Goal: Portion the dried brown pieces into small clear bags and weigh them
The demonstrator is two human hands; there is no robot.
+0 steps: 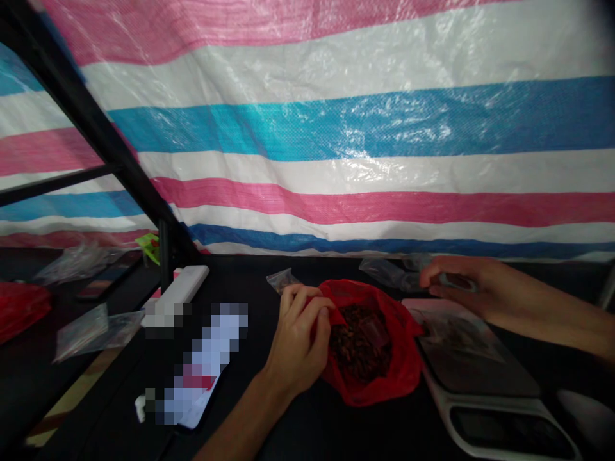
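Observation:
My left hand point(302, 333) is closed on the left rim of a red plastic bag point(408, 365), which stands open on the black table. Inside lie many small dark brown dried pieces point(358, 358), with a small reddish flat piece point(373, 333) on top. My right hand point(461, 285) is raised over the far edge of a digital kitchen scale point(490, 378). Its fingers are curled round a small grey-white object point(459, 282), its kind unclear. On the scale's plate rests a clear plastic bag point(461, 336) with something brownish in it.
Clear plastic bags point(389, 274) lie behind the scale, and a small zip bag point(282, 279) sits behind my left hand. A lit phone point(206, 365) and a white box point(187, 288) are at left. A black metal frame point(91, 128) and striped tarp point(336, 128) stand behind.

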